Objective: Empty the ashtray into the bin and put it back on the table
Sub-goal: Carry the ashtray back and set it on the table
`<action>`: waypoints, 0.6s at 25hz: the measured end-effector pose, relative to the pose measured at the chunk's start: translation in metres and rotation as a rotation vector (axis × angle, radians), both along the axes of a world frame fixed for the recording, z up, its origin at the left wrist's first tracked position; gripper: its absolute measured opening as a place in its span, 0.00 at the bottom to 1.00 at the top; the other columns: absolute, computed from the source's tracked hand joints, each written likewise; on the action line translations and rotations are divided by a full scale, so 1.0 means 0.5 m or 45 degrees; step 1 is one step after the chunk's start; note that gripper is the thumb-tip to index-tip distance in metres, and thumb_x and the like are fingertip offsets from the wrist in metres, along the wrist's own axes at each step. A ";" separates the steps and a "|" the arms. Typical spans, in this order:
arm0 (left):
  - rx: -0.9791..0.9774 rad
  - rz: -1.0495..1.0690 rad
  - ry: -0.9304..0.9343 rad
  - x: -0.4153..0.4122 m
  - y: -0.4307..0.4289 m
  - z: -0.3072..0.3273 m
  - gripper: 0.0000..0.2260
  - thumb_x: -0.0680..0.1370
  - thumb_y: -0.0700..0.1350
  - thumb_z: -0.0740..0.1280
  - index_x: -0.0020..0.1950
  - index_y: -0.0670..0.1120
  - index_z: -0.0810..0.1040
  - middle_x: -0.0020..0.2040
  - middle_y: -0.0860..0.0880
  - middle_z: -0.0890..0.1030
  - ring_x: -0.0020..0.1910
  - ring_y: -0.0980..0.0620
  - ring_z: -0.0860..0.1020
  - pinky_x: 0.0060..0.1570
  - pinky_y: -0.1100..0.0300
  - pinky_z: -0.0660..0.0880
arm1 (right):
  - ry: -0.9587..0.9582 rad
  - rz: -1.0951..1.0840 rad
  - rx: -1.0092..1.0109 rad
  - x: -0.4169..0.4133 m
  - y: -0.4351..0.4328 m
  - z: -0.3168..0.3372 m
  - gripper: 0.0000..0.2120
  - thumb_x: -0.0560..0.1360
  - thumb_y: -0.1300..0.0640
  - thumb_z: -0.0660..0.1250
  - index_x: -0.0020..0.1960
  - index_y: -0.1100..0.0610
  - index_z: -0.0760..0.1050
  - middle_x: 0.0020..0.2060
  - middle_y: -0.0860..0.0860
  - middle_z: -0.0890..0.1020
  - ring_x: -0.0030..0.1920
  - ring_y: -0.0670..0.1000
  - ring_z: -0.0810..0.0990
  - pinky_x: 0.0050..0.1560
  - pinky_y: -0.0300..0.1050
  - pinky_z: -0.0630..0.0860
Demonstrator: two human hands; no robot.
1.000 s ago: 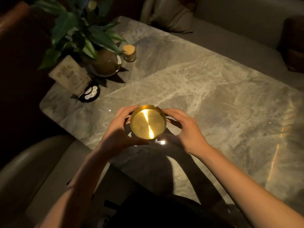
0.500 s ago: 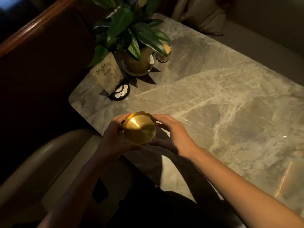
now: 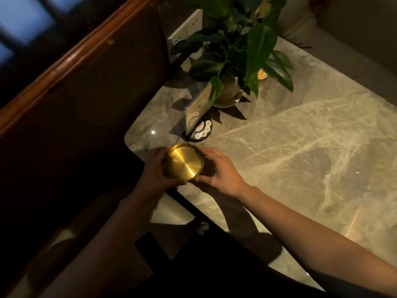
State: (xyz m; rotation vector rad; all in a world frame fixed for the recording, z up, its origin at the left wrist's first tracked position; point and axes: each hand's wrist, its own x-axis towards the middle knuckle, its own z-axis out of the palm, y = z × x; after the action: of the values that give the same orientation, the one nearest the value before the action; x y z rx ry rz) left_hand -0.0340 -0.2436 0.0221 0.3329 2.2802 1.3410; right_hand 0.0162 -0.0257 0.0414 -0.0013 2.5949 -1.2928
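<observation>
A round brass ashtray (image 3: 184,162) shines gold over the near left corner of the grey marble table (image 3: 300,147). Both hands hold it by its sides: my left hand (image 3: 153,171) cups its left wall and my right hand (image 3: 217,171) grips its right wall. Its bowl faces up toward the camera and looks bare and shiny. Whether it rests on the table or hovers just above the edge I cannot tell. No bin is in view.
A potted plant (image 3: 234,61) in a round pot stands at the table's far left, with a card stand (image 3: 198,108) on a black round base in front and a small cup (image 3: 262,74) behind. A dark wood-railed partition (image 3: 75,61) runs along the left; a cushioned seat lies beyond.
The ashtray, held in both hands, has moved left from the table's middle toward its near left corner. The view has swung left, bringing the partition into sight.
</observation>
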 end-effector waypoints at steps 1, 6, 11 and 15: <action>-0.004 -0.005 0.002 -0.012 -0.011 -0.010 0.46 0.53 0.58 0.78 0.69 0.50 0.68 0.63 0.51 0.70 0.63 0.61 0.70 0.59 0.70 0.71 | -0.018 -0.004 0.019 -0.012 -0.014 -0.008 0.38 0.64 0.54 0.80 0.69 0.61 0.70 0.65 0.58 0.76 0.65 0.54 0.74 0.66 0.35 0.63; -0.048 -0.009 0.028 -0.059 -0.034 -0.061 0.48 0.52 0.50 0.83 0.70 0.50 0.68 0.66 0.47 0.70 0.66 0.45 0.72 0.64 0.44 0.74 | -0.072 -0.059 0.080 -0.048 -0.058 -0.045 0.37 0.63 0.55 0.80 0.69 0.59 0.70 0.63 0.57 0.76 0.63 0.55 0.75 0.65 0.38 0.65; -0.080 -0.004 0.006 -0.088 -0.048 -0.099 0.48 0.54 0.46 0.84 0.71 0.47 0.68 0.67 0.44 0.71 0.66 0.44 0.72 0.64 0.43 0.74 | -0.109 -0.088 0.144 -0.079 -0.083 -0.053 0.36 0.65 0.57 0.78 0.69 0.60 0.70 0.63 0.58 0.76 0.64 0.56 0.74 0.65 0.37 0.65; -0.098 -0.024 0.027 -0.101 -0.048 -0.095 0.47 0.56 0.45 0.83 0.72 0.48 0.68 0.68 0.46 0.71 0.66 0.46 0.72 0.64 0.47 0.74 | -0.136 -0.097 0.138 -0.090 -0.089 -0.056 0.34 0.66 0.57 0.77 0.69 0.60 0.70 0.64 0.58 0.75 0.65 0.56 0.74 0.66 0.40 0.66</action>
State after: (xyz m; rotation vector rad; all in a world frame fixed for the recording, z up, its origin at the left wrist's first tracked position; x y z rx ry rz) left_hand -0.0844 -0.2675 -0.0255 0.3427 2.3333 1.2420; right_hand -0.0289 -0.0704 0.0133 0.1823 2.5923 -1.1418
